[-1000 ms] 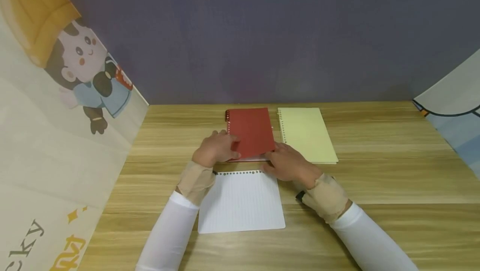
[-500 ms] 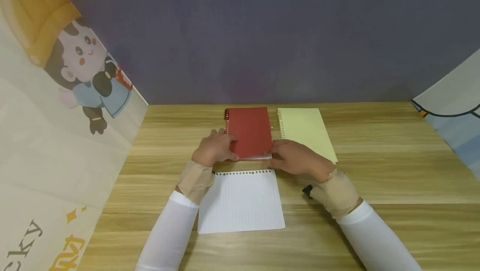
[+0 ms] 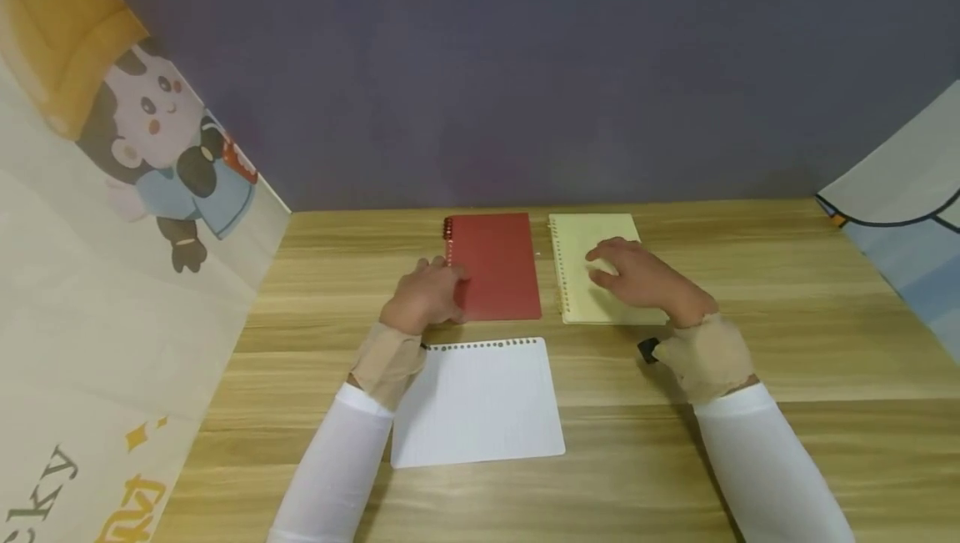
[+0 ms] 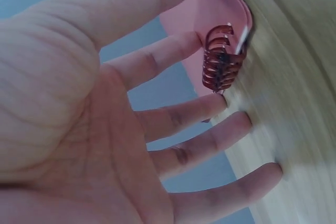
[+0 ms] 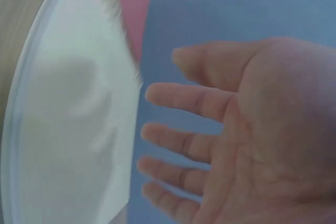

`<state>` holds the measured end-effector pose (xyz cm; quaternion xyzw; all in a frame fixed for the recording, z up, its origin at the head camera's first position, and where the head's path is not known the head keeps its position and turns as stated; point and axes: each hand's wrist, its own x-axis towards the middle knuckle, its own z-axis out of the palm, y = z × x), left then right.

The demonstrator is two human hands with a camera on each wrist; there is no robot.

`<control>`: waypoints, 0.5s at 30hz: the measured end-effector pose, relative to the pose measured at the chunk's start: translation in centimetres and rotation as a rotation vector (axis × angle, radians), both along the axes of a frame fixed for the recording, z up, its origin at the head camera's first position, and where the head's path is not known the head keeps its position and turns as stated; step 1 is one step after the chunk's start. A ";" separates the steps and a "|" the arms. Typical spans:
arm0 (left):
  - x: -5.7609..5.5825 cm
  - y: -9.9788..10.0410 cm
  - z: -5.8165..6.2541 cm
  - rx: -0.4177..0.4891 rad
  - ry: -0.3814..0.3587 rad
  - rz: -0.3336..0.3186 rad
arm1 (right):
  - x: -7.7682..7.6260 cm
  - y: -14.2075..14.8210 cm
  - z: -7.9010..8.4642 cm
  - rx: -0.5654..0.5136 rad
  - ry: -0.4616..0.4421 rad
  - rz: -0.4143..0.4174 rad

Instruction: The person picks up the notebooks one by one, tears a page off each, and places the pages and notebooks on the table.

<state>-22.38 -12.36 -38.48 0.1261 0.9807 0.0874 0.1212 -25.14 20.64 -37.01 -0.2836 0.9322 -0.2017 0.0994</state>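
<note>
From where I stand, I see a person with both bare hands above the desk [image 3: 810, 326]. The left grip [image 3: 423, 297] rests at the left side of the red notebook [image 3: 498, 268]. Its fingers are spread and nearly straight, they are not closed around anything; the thumb and the forefinger lie over the cover. How strongly they press, I cannot tell. The notebook is flat and closed, and most of it extends to the right of this grip. Its rings [image 3: 447, 228], dark red, are a little beyond the same grip, at the upper part of the left edge.

The right grip [image 3: 637, 272] hangs over the yellow notebook [image 3: 600, 308], with relaxed and separated fingers, and it holds nothing. This notebook lies flat under it, just beside the red one.

The white paper [image 3: 478, 401] lies between the left grip and the person's side of the desk. A row of holes runs along its far edge, near this grip.

Behind each grip there is a beige wrap on the wrist, and then a white sleeve. Far to the left of the left grip, a cartoon figure [image 3: 161, 109] decorates the side wall. Beyond both grips stands the grey-blue wall [image 3: 487, 67].
</note>
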 end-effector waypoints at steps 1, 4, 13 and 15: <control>0.0 0.0 0.0 -0.004 0.003 -0.001 | -0.1 0.4 -0.1 0.009 -0.014 -0.006; 0.1 0.3 0.1 -0.017 0.011 -0.008 | -0.5 1.1 -0.6 0.022 -0.065 -0.011; 1.4 3.5 1.6 0.146 0.115 -0.237 | -0.8 1.7 -1.3 -0.017 -0.100 0.003; 1.8 4.8 2.1 0.224 0.138 -0.315 | -0.9 1.7 -1.4 -0.017 -0.095 0.000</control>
